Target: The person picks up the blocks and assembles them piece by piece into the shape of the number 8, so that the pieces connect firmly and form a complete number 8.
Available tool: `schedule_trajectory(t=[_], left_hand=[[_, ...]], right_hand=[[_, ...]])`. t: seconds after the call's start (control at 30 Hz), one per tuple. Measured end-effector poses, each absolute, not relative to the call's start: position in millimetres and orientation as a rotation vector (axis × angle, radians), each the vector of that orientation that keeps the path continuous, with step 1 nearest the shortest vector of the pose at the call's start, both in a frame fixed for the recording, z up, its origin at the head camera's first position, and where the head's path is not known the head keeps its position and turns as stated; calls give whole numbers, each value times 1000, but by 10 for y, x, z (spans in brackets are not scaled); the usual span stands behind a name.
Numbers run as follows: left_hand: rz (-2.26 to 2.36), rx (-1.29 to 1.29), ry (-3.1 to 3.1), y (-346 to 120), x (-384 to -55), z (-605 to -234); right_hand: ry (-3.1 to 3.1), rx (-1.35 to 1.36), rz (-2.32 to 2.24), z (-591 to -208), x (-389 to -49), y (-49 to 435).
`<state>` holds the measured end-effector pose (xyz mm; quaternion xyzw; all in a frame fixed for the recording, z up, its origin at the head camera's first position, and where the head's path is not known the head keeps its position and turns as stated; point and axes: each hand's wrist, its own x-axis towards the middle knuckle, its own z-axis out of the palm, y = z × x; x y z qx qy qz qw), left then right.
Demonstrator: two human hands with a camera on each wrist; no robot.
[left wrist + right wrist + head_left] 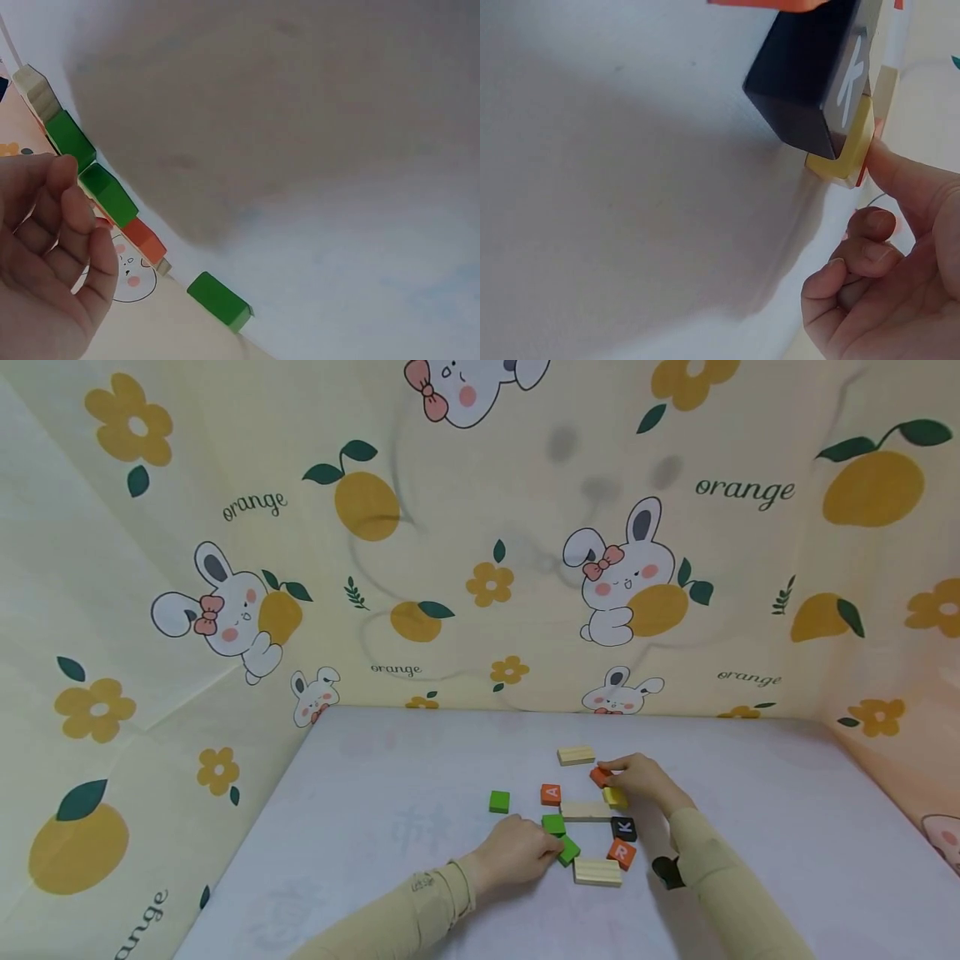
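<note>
In the head view my left hand (517, 852) pinches the edge of a green block (568, 850); its curled fingers show beside the green blocks in the left wrist view. A second green block (553, 824) sits just behind that one. My right hand (640, 779) grips a small orange-red block (600, 777) with thumb and fingers. Close below it lies a yellow block (616, 797), at the right end of a flat wooden block (585, 812). The black block (810, 82) with a white K stands in front of the yellow one.
An orange block (551, 794) lettered A lies left of centre, and a lone green block (499, 802) farther left. One orange block (622, 853) carries an R. Wooden blocks lie in front (597, 872) and at the back (576, 756). Printed cloth (465, 643) backs the white table (360, 860).
</note>
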<state>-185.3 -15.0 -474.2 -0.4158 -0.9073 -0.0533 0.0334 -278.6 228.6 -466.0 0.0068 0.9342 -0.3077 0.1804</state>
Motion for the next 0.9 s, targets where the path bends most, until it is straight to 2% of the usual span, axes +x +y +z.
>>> schedule_trajectory(t=[0.9], left_hand=[[-115,-1277,-2731,-179,-1809,-4768]], right_hand=[[2679,-3,-855,-4704,-2756,2309]])
